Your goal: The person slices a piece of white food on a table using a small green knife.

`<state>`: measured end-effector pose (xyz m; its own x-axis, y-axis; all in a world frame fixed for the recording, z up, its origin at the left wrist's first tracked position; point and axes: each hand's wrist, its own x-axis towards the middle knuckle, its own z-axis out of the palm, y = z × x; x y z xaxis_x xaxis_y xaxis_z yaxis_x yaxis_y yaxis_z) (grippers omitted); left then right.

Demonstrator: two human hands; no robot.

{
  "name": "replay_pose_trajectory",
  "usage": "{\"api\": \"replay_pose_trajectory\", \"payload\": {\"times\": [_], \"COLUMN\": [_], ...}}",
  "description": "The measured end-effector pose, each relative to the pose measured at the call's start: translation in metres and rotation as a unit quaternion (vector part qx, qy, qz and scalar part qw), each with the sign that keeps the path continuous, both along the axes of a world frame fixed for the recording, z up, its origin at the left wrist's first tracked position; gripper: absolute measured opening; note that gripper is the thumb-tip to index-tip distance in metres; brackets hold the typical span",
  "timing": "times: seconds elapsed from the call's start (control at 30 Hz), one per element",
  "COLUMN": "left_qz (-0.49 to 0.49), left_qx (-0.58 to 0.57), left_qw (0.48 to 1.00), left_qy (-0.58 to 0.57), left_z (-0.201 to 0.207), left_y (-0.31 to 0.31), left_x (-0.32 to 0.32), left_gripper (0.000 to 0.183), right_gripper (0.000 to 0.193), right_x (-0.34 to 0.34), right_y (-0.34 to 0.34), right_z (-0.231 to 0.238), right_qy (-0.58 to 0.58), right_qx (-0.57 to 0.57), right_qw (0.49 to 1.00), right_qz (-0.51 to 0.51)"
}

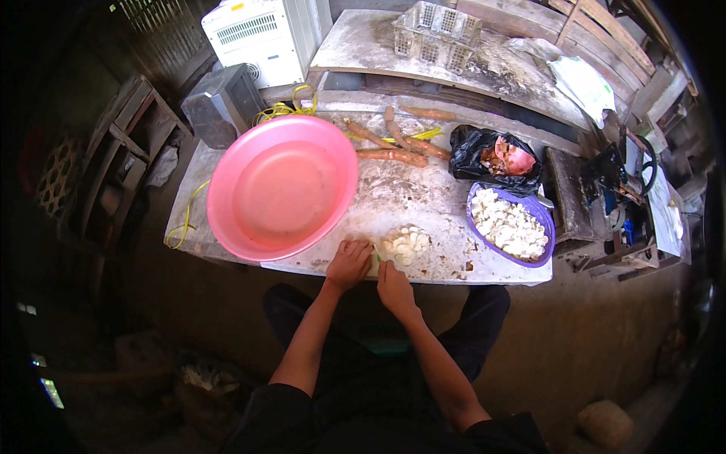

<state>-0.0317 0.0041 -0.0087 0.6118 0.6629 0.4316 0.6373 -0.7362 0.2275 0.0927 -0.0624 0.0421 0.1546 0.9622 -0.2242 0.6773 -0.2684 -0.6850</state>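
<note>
My left hand [349,263] is closed at the table's near edge, its fingers bent over a pale peeled cassava root that they mostly cover. Close to its right, my right hand [395,287] is wrapped round a knife, of which only a narrow part and a bit of green show between the hands. Just beyond them lies a small heap of thin white slices [408,242]. A purple basket [550,253] full of similar white slices [508,223] stands to the right. Several long brown unpeeled cassava roots [393,157] lie farther back.
A large pink basin [219,204] stands left of my hands, with yellow strap [281,111] behind it. A black plastic bag [469,155] holding reddish scraps sits beyond the basket. On the rear bench is a plastic crate [431,38]; a white machine [253,38] stands far left.
</note>
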Motion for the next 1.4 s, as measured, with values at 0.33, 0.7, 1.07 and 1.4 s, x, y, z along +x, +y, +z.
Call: {"api": "replay_pose_trajectory", "payload": {"times": [0.33, 0.7, 1.07, 1.4], "left_qz": [-0.002, 0.013, 0.008, 0.0], "left_qx": [0.012, 0.014, 0.005, -0.011], "left_qw": [1.0, 1.0, 1.0, 1.0], "left_qy": [0.012, 0.006, 0.009, 0.003], "left_z": [0.001, -0.005, -0.006, -0.003], "left_y": [-0.002, 0.003, 0.003, 0.0], "left_x": [0.003, 0.001, -0.005, 0.002], "left_gripper": [0.026, 0.024, 0.027, 0.027], "right_gripper": [0.033, 0.034, 0.037, 0.036], "right_x": [0.005, 0.007, -0.013, -0.004], "right_y": [0.003, -0.003, -0.001, 0.005], "right_z": [-0.009, -0.022, -0.002, -0.014], "right_qy": [-0.073, 0.013, 0.019, -0.083], "right_qx": [-0.037, 0.025, -0.012, -0.037], "right_qw": [0.996, 0.999, 0.999, 0.996], "right_qz": [0.026, -0.018, -0.041, 0.001]}}
